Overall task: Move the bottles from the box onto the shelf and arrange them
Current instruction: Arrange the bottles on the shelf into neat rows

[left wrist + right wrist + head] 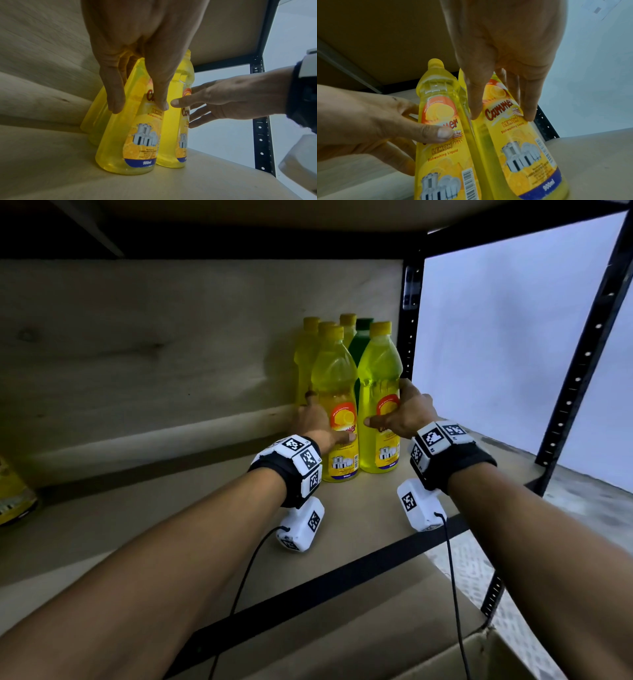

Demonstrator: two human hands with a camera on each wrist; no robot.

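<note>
Two yellow lemon dish-soap bottles stand upright side by side on the shelf board. My left hand grips the left front bottle, thumb on its label and fingers behind it. My right hand grips the right front bottle at label height. In the left wrist view my left hand wraps the left front bottle, with the right front bottle beside it. The right wrist view shows my right hand around the right front bottle, with the left front bottle alongside.
Behind the front pair stand several yellow bottles and a green bottle, against the back panel. A black upright post is just right of them. Another yellow bottle is at the far left. A cardboard box lies below, bottom right.
</note>
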